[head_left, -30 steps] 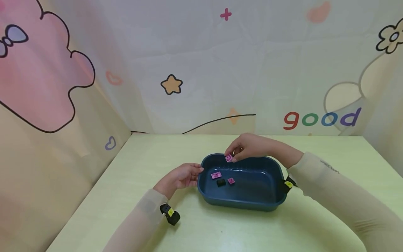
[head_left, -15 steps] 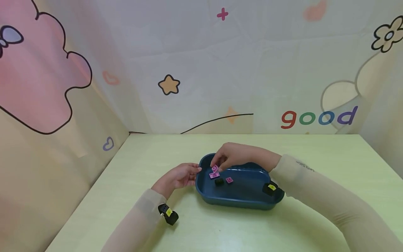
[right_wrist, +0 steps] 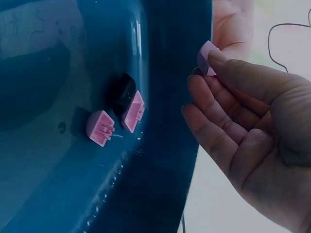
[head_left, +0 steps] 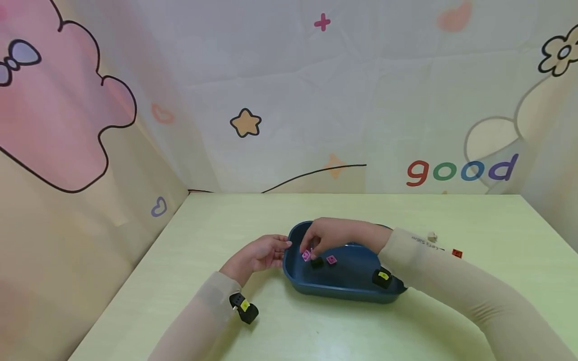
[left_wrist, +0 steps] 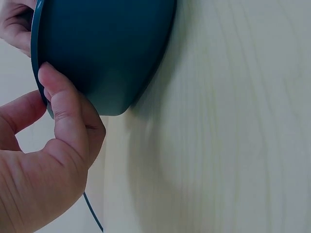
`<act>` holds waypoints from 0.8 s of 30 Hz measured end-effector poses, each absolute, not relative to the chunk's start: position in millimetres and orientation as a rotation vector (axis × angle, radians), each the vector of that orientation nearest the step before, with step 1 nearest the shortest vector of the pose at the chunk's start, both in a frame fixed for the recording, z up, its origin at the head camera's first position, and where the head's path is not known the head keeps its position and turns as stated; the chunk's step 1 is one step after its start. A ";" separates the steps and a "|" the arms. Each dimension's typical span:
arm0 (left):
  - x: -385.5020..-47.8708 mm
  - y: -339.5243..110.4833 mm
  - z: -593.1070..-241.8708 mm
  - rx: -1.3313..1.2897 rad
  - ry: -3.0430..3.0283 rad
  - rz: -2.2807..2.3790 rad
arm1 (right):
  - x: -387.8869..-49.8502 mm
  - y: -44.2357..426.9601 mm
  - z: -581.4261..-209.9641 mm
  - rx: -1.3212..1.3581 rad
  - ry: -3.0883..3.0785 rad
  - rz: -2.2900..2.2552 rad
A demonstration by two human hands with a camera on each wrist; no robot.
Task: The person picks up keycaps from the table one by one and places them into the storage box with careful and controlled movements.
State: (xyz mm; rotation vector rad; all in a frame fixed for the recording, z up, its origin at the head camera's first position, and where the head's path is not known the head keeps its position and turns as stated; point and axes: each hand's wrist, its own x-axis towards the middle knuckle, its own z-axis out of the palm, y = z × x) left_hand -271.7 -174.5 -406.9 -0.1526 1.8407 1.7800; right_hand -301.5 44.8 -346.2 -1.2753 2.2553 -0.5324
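A dark blue plastic basin stands on the table. My left hand pinches its left rim, thumb on one side and curled fingers on the other; the left wrist view shows the grip on the basin wall. My right hand reaches over the basin's left end and pinches a small pink keycap-like piece between thumb and fingertip. Below it in the basin lie two pink hollow keycap-like pieces, a squarish one and a longer one, beside a black piece.
To the right of the basin, partly behind the right sleeve, a small red piece and a small beige piece lie on the table. A printed cloth hangs behind the table.
My right hand has moved left and down into the basin's left end, with the pink keycap-like piece. The red and beige pieces have come into view. My left hand stays on the rim.
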 end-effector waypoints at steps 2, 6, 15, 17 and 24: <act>-271.2 -174.1 -407.2 -0.155 1.842 1.777 | -301.5 43.4 -349.3 -1.273 2.248 -0.527; -270.4 -173.9 -407.1 -0.144 1.834 1.781 | -301.6 39.7 -353.6 -1.288 2.234 -0.495; -270.1 -175.0 -406.3 -0.137 1.823 1.781 | -302.6 32.5 -361.4 -1.288 2.235 -0.422; -270.5 -174.9 -406.3 -0.137 1.823 1.780 | -301.8 30.8 -362.4 -1.291 2.229 -0.410; -270.9 -174.9 -406.0 -0.147 1.833 1.772 | -300.8 27.7 -368.2 -1.285 2.218 -0.383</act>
